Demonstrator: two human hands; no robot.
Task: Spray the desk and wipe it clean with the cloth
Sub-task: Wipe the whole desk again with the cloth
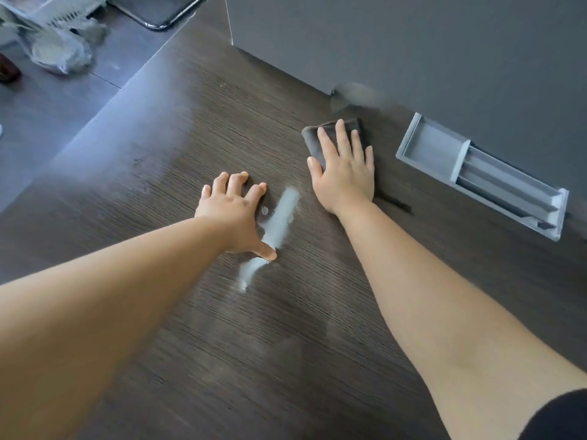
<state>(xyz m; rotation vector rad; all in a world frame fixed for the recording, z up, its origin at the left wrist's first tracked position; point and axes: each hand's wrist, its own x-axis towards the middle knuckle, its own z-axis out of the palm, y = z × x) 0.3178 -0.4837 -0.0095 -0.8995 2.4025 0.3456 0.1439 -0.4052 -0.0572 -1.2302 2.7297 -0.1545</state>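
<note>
Presses a dark folded cloth [314, 144] flat onto the dark wood-grain desk [190, 328] with the right hand [344, 173], fingers straight and spread on top, not curled round it. Places the cloth toward the back of the desk, near the grey partition panel [413, 42] and left of a grey recessed tray [425, 144]. Props the left hand [233, 211] on arched, spread fingertips, apart from the cloth, gripping nothing. Shows a pale wet-looking streak [281, 217] just beside the left thumb. Leaves blurred plastic-wrapped clutter [60, 52] far left.
</note>
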